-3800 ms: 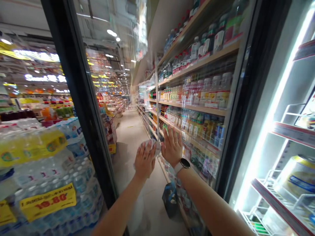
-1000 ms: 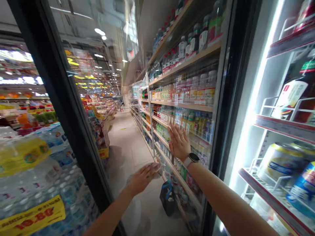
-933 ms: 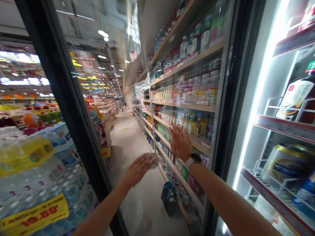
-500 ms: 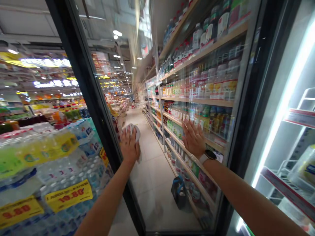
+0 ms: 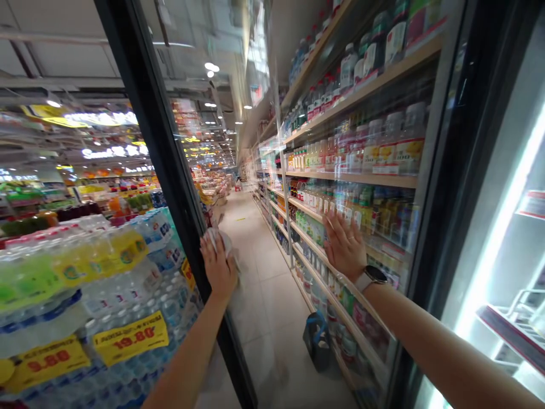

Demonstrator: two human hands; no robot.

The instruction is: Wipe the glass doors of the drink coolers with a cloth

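My left hand (image 5: 219,267) presses a white cloth (image 5: 226,241) against the glass door (image 5: 259,289), close to the black door frame (image 5: 172,170) on the left. Its fingers lie over the cloth, which shows past the fingertips and on the right side. Flat on the same pane, farther right, is my right hand (image 5: 344,244), fingers stretched and nothing in it. A watch (image 5: 376,275) sits on the right wrist. The door stands open, and bottles on shelves show in its glass.
To the left stand stacked packs of bottled drinks (image 5: 97,255) with yellow price signs (image 5: 131,337). At right is the lit cooler interior with a wire shelf (image 5: 511,335). A dark basket (image 5: 315,343) shows low through the glass, beside a long aisle floor (image 5: 242,227).
My left hand and the cloth have moved left across the glass, nearer the black frame. My right hand stays flat on the pane. The whole view has shifted slightly.
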